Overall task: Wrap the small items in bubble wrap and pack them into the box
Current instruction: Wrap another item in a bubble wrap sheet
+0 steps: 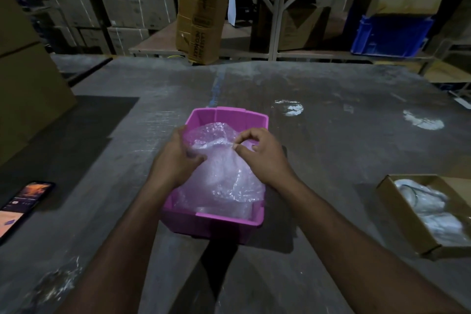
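Both hands hold the bubble wrap [224, 173] over the pink bin [229, 219] on the bench [331, 150], the left hand [175, 160] gripping its side and the right hand [262, 153] fingers [238, 149] pinching its top

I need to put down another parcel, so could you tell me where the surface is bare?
Bare patches: between the pink bin and cardboard box, and between bin and phone. Crowded: the bin itself, with both hands on the bubble wrap.

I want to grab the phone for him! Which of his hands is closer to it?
Left. The left hand grips the bubble wrap on the side facing the phone. The right hand pinches the wrap on the far side.
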Tool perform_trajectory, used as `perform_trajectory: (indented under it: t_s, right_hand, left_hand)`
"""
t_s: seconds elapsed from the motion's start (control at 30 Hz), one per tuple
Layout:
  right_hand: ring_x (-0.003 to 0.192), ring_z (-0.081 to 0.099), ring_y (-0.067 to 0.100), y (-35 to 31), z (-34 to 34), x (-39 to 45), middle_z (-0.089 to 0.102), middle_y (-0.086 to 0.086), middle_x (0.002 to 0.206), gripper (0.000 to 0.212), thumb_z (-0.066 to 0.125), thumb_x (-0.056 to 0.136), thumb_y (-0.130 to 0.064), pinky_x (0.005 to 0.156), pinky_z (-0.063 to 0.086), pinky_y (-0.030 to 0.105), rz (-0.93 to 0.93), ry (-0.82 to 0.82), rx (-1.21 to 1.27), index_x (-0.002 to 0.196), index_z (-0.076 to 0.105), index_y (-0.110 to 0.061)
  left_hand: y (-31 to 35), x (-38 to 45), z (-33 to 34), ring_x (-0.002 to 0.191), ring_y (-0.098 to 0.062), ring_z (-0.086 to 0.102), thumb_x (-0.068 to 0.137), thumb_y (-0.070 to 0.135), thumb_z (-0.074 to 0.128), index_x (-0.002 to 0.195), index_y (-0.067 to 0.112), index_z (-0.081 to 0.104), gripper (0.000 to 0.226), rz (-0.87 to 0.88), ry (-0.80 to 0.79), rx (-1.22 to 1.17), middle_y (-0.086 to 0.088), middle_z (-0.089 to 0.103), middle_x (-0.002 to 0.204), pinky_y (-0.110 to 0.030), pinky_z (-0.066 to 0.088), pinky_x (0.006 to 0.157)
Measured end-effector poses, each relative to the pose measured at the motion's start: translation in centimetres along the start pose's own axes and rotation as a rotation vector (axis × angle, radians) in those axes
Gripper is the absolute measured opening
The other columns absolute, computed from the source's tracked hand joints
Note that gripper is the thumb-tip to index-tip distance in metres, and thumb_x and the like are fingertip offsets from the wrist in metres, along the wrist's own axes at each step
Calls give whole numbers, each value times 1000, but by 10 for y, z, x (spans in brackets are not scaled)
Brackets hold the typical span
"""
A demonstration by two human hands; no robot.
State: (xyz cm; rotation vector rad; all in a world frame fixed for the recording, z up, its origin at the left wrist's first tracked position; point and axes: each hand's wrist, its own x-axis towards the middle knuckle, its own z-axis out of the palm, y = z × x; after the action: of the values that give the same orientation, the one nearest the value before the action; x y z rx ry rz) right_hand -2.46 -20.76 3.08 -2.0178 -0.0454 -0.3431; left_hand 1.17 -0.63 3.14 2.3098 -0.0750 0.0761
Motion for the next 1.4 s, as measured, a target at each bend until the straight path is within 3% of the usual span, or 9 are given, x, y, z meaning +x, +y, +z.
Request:
perform_trajectory:
  t_s: [0.17, 0.37, 0.47, 0.63, 0.8, 0.9, 1.03, 1.23, 1.4]
  right_hand:
    - [109, 55, 7, 3, -15, -1, 58, -4, 118, 23, 79, 83, -35, 92, 48, 34, 134, 105, 164, 97, 63, -26]
    - [117, 63, 20, 8, -30, -10, 64, 1, 127, 83, 85, 55, -70, 100, 52, 47, 343, 72, 509, 120, 57, -27]
    - [106, 69, 20, 10, -40, -15, 73, 4, 114, 73, 85, 63, -53, 90, 55, 38, 382, 43, 688, 120, 61, -15]
    - [80, 66, 21, 4, -62, -17, 72, 10, 92, 19, 69, 90, -8, 71, 57, 34, 327, 94, 888, 109, 67, -2]
    - [60, 60, 8, 2, -102, -8, 70, -4, 74, 17, 59, 96, -2, 51, 52, 21, 224, 305, 914, 90, 72, -12]
    - [52, 57, 3, 3, -130, -6, 68, -9, 68, 14, 58, 99, -7, 45, 48, 19, 200, 391, 813, 111, 66, -7]
    - [60, 53, 14, 1, -169, -1, 63, -2, 74, 7, 60, 99, -12, 57, 45, 30, 116, 519, 654, 99, 64, -17]
    - [54, 48, 3, 1, -235, -1, 60, -10, 69, 11, 64, 98, -28, 48, 38, 20, 76, 619, 538, 100, 64, -17]
    - [84, 64, 12, 22, -267, -13, 69, -3, 92, 7, 71, 92, -16, 75, 53, 29, 43, 591, 482, 97, 68, -21]
  left_hand:
    - [16, -8, -18, 98, -22, 72, 86, 18, 78, 140, 29, 43, 65, 46, -40, -393, -3, 73, 104, -46, 60, 85]
    - [40, -15, -30, 92, -14, 71, 93, 9, 66, 120, 12, 59, 28, 223, -62, -638, -1, 74, 95, -31, 53, 82]
    - [56, -21, -30, 83, -7, 68, 94, 8, 64, 94, 18, 66, 10, 279, -43, -729, 5, 72, 86, -20, 52, 75]
    - [77, -23, -26, 88, -13, 67, 96, 10, 64, 102, 17, 67, 10, 318, -60, -763, -1, 72, 93, -22, 55, 77]
    - [91, -23, -2, 91, -9, 70, 86, 18, 75, 111, 10, 72, 27, 336, -111, -643, 1, 76, 99, -20, 54, 77]
    - [103, -17, 16, 81, -9, 67, 89, 13, 74, 108, 4, 74, 21, 289, -168, -643, -3, 77, 94, -20, 51, 69]
    - [138, -1, 42, 71, -6, 61, 89, 17, 76, 103, 7, 76, 17, 278, -193, -632, 1, 73, 80, -20, 49, 63]
    - [209, 11, 79, 56, 4, 59, 94, 5, 68, 106, -2, 71, 14, 329, -205, -645, 8, 71, 72, -12, 44, 53]
    - [235, 13, 101, 61, -3, 63, 97, -7, 58, 95, 5, 72, 18, 355, -229, -694, 5, 73, 69, -17, 52, 63]
